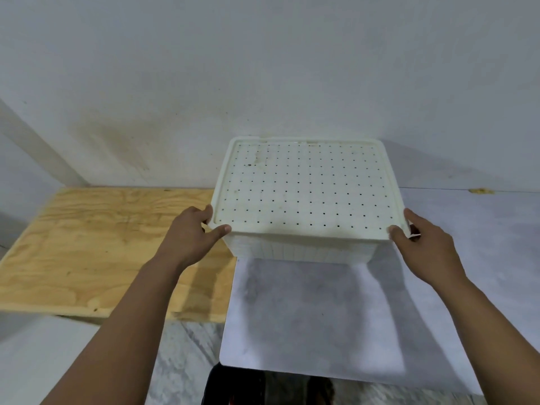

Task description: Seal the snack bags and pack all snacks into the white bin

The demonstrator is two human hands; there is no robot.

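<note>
The white bin (301,249) stands on the grey bench (321,317), close to the wall (263,68) behind it. A white lid (306,188) with rows of small square holes covers its top, so what lies inside is hidden. The lid carries a few brownish marks near its far edge. Below the lid, the ribbed front wall of the bin shows.

Both hands grasp the lid at its near corners. The left hand (190,238) holds the near left corner: the thumb lies on the front edge, and the fingers curl round the left side. The right hand (423,244) holds the near right corner in the same way, with the thumb on the front edge and the fingers wrapped round the right side, mostly hidden behind the rim. Just by the right hand's fingers a small dark red and white bit shows at the bin's side; what it is I cannot tell.

To the left of the bin, a plywood board (96,244) lies beside the grey surface, and the bin's left corner overlaps its right edge. A small yellowish scrap (480,190) sits at the foot of the wall, well to the right. At the bottom edge something dark (233,387) shows, too blurred to name. No snack bags are in sight.
</note>
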